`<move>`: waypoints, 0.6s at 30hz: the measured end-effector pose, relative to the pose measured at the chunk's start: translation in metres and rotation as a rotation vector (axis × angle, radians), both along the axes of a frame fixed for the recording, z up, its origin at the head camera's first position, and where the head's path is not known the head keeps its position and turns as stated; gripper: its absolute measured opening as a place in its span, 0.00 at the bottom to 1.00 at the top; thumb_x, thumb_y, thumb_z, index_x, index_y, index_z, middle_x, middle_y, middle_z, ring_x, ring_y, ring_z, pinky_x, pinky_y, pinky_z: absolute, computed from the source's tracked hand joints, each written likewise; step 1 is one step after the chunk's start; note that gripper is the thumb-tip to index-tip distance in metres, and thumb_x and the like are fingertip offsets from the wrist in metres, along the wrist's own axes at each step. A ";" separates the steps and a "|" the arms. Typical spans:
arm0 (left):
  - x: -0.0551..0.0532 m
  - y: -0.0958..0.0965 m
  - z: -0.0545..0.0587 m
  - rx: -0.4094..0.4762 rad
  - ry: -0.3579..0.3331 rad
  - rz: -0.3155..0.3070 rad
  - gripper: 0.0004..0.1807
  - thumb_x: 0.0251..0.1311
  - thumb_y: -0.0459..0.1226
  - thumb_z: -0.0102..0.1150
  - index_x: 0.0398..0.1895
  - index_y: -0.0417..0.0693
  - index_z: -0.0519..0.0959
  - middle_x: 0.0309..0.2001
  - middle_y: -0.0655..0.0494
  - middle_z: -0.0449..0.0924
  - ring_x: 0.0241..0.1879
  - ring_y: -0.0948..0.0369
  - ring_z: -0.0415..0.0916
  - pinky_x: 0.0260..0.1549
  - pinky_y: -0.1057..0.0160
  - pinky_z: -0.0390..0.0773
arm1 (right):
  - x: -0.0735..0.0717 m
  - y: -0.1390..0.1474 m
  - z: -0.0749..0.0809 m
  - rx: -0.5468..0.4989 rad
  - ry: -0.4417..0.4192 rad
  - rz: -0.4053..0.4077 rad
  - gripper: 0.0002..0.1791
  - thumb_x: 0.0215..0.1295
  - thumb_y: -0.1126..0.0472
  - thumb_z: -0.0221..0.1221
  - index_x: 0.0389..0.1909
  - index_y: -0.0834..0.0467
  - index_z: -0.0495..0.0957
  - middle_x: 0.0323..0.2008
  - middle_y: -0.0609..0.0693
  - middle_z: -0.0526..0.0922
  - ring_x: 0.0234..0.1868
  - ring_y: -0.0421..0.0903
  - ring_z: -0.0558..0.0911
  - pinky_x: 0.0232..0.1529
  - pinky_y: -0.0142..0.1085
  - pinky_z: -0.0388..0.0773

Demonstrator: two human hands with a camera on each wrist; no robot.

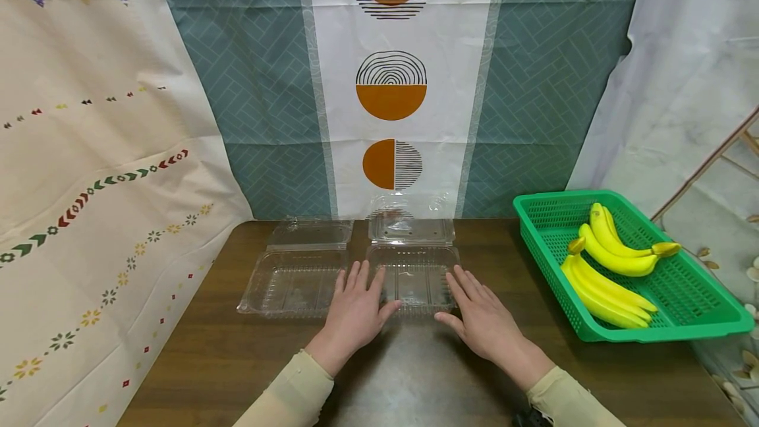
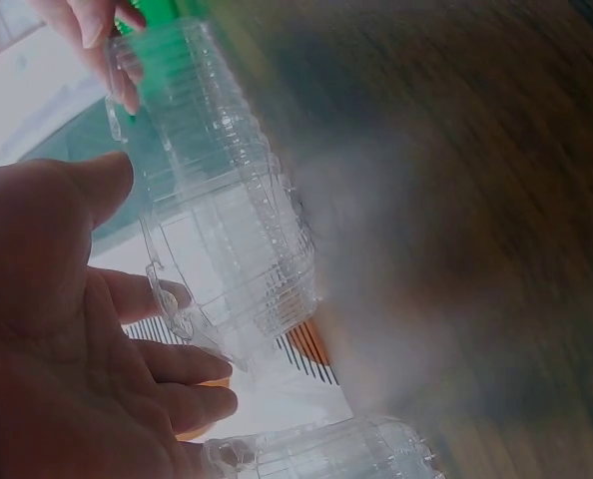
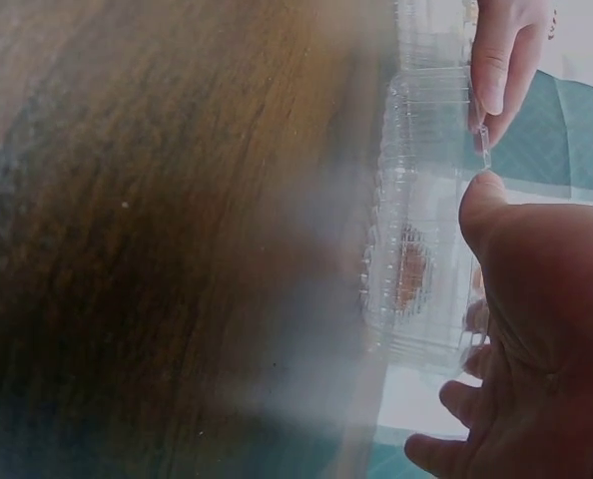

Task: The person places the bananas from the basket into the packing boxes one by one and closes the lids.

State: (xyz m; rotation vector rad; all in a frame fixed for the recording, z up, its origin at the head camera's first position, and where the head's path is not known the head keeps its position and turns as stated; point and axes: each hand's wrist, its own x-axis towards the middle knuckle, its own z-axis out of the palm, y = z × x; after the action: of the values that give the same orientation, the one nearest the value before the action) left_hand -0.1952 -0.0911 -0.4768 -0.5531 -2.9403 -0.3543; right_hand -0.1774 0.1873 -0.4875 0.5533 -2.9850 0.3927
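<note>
Two clear plastic clamshell boxes with raised lids stand side by side on the wooden table: a left box (image 1: 296,282) and a right box (image 1: 412,282). My left hand (image 1: 357,313) lies over the left rim of the right box, fingers extended and slightly spread. On the opposite rim my right hand (image 1: 483,318) has its fingers straight too, thumb pointing inward. From the left wrist, the palm of the left hand (image 2: 97,309) faces the side of the box (image 2: 217,190). The right wrist view has the right hand's thumb (image 3: 484,200) close to the rim of the same box (image 3: 416,200).
A green plastic basket (image 1: 534,229) at the right holds two bunches of bananas, one upper bunch (image 1: 617,249) and one lower bunch (image 1: 605,292). Patterned cloths hang behind and to the left. The brown table (image 1: 196,361) extends in front of the boxes.
</note>
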 end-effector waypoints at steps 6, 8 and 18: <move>0.001 0.002 0.000 -0.004 0.028 -0.005 0.42 0.79 0.62 0.59 0.83 0.43 0.70 0.81 0.28 0.63 0.83 0.34 0.57 0.79 0.29 0.55 | 0.001 0.002 -0.002 -0.015 -0.004 -0.002 0.51 0.78 0.37 0.65 0.86 0.65 0.59 0.87 0.65 0.54 0.85 0.67 0.58 0.79 0.65 0.62; 0.002 0.003 0.000 -0.008 0.021 -0.003 0.43 0.79 0.62 0.59 0.84 0.44 0.70 0.81 0.29 0.62 0.83 0.34 0.56 0.79 0.29 0.55 | 0.001 0.003 -0.002 -0.018 -0.007 -0.006 0.51 0.78 0.37 0.65 0.86 0.65 0.59 0.87 0.65 0.54 0.85 0.67 0.58 0.79 0.65 0.61; 0.003 0.010 0.001 0.007 -0.015 0.001 0.44 0.79 0.63 0.58 0.85 0.45 0.68 0.83 0.29 0.60 0.84 0.35 0.53 0.81 0.31 0.51 | 0.006 0.008 -0.001 -0.024 -0.016 -0.023 0.50 0.78 0.38 0.66 0.87 0.63 0.60 0.87 0.65 0.54 0.85 0.68 0.58 0.78 0.66 0.62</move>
State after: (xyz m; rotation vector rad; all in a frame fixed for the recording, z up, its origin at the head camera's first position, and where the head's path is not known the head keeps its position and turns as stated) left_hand -0.1926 -0.0816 -0.4759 -0.5505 -2.9524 -0.3704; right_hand -0.1713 0.1956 -0.4890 0.5150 -2.9953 0.4322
